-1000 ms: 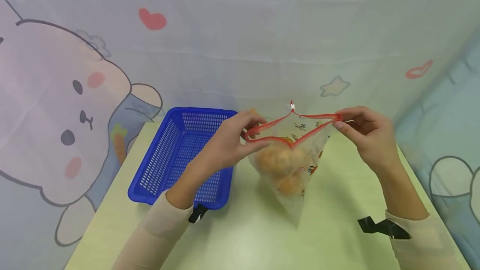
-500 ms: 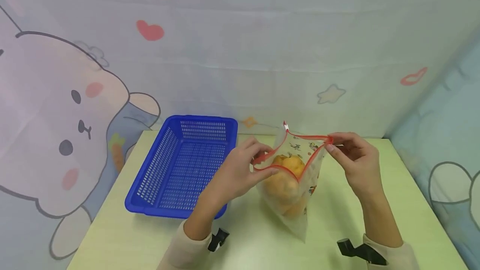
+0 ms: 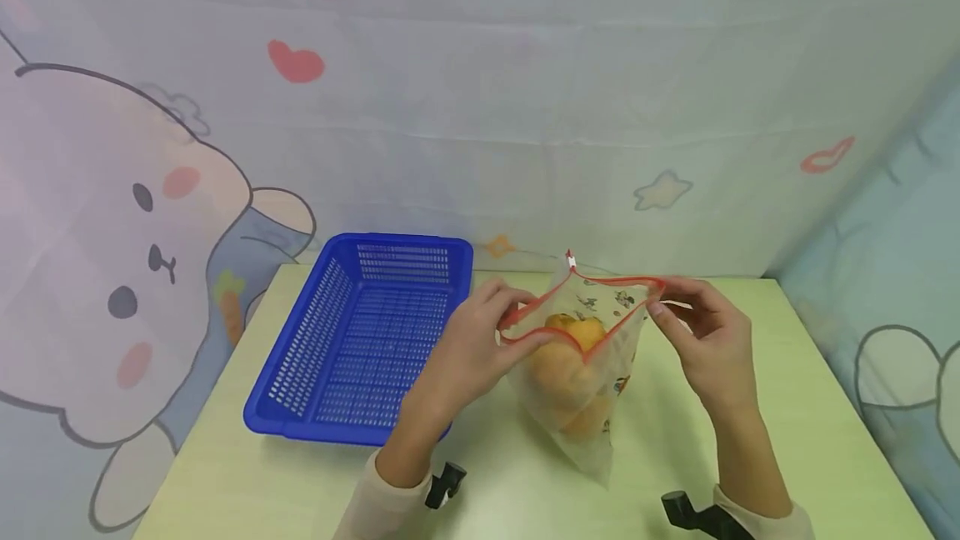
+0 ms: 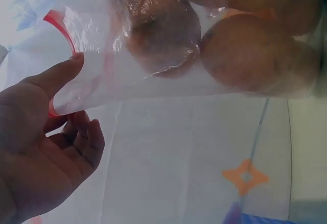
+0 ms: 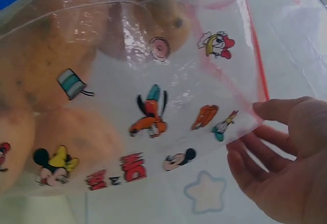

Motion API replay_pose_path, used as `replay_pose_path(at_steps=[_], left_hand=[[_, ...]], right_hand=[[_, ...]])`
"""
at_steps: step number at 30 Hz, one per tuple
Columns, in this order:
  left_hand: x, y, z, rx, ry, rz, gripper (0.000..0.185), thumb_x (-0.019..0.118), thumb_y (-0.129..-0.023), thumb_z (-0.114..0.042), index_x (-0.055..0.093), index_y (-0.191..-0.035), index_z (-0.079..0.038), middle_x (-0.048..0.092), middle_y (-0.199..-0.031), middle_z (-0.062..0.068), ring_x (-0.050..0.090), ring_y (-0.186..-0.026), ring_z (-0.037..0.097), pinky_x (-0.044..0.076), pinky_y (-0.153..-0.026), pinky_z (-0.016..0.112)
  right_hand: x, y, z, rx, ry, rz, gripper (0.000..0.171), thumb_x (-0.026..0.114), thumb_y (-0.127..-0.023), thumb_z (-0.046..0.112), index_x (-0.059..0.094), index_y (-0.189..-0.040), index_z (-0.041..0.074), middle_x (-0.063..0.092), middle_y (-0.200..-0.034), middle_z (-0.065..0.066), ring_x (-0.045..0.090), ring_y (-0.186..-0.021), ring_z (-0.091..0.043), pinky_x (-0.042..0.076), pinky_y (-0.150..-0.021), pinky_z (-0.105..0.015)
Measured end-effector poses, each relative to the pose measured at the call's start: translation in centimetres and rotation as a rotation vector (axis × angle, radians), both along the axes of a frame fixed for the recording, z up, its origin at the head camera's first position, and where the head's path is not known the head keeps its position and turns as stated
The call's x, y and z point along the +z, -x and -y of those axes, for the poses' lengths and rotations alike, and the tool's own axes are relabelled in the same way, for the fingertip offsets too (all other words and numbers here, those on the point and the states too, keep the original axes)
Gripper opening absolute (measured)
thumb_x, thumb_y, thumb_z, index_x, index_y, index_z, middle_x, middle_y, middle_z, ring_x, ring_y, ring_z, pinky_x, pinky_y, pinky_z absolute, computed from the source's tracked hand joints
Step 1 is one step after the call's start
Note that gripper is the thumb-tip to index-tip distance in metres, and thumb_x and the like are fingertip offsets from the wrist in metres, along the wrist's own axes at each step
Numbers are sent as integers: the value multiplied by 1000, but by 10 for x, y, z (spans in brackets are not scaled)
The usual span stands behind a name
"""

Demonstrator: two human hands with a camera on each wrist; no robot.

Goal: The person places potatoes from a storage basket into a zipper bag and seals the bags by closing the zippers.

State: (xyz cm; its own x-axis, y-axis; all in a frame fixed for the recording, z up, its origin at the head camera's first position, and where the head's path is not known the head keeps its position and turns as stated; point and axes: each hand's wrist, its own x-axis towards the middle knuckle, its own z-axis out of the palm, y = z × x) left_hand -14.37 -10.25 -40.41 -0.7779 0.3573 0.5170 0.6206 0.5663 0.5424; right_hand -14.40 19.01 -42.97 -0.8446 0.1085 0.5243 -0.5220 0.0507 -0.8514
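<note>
A clear zip bag [image 3: 585, 373] with a red zip strip and cartoon prints stands on the pale green table [image 3: 787, 440], its mouth pulled open. Inside lie several orange fruits [image 3: 573, 340]. My left hand [image 3: 480, 348] pinches the left end of the red rim between thumb and fingers. My right hand [image 3: 701, 332] pinches the right end of the rim. In the left wrist view my left hand [image 4: 48, 132] holds the bag's corner, with the fruits [image 4: 245, 50] behind the plastic. In the right wrist view my right hand [image 5: 281, 157] grips the printed bag [image 5: 153, 106] at its edge.
A blue perforated plastic basket [image 3: 367, 340] with nothing in it sits on the table to the left of the bag, close to my left forearm. A cartoon-printed curtain hangs behind the table and along the right side.
The bag and both hands came down from mid-air toward the table, and the hands drew closer together. The view shifted slightly left.
</note>
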Motion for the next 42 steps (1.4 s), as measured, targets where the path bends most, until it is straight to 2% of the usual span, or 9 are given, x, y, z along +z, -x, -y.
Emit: replay_pose_path(at_steps=[6,10,14,19,25,30,34,38,42], left_hand=[[0,1,-3,70,46,-50,41,89,-88,-36,72,-117,-14,53,-96,-7,49,-78,8,46,-63,23],[-1,-2,-6,106,63,-65,42,88,-89,-36,72,-118,-11,54,-96,-4,49,-76,10,45,-60,22],[-4,-4,-10,106,42,-83,43,88,-89,-35,72,-118,-9,55,-97,-1,48,-73,11,44,-57,21],[-7,-7,-12,92,16,-102,40,88,-90,-33,72,-117,-8,54,-96,0,48,-68,10,43,-55,20],[-7,-6,-13,50,-33,-61,40,90,-88,-32,72,-115,-10,53,-93,-2,49,-71,11,45,-57,21],[1,-5,-5,-68,-151,175,52,73,-97,-54,70,-128,-13,60,-94,-5,58,-80,11,55,-69,28],[3,-3,4,-36,-255,329,54,53,-107,-57,64,-138,-14,70,-98,-2,66,-86,12,59,-76,36],[-2,1,8,53,-307,365,48,59,-110,-42,54,-149,-14,69,-122,-1,65,-113,13,58,-92,38],[-8,8,7,3,-318,375,61,64,-108,-30,39,-162,-18,53,-154,-1,50,-142,16,51,-110,40]], right_hand=[[15,-20,2,-217,-269,-85,28,76,-90,-11,71,-117,-6,70,-109,-10,68,-100,-11,55,-89,-19],[26,-37,12,-149,-458,-160,22,82,-86,-5,75,-104,5,71,-96,-1,65,-87,-6,53,-83,-17],[29,-49,28,-47,-620,-192,27,93,-81,13,73,-100,17,67,-90,9,63,-82,-7,49,-77,-16],[26,-54,53,-113,-690,-260,28,91,-85,30,71,-96,13,65,-89,7,62,-77,-9,50,-68,-18],[24,-52,59,-172,-670,-314,6,73,-93,9,69,-89,12,61,-84,6,60,-75,-10,48,-65,-17],[28,-45,44,-3,-611,-396,14,73,-90,-1,72,-95,12,65,-92,10,61,-80,-6,50,-72,-15],[32,-40,25,168,-564,-446,17,76,-90,-4,74,-98,11,70,-93,5,63,-84,-7,51,-78,-16],[35,-39,8,319,-506,-447,23,76,-89,-11,75,-102,8,72,-91,-1,64,-86,-10,52,-82,-17],[40,-36,-7,494,-455,-441,26,71,-90,-16,74,-109,3,73,-98,-7,66,-93,-16,53,-91,-20]])
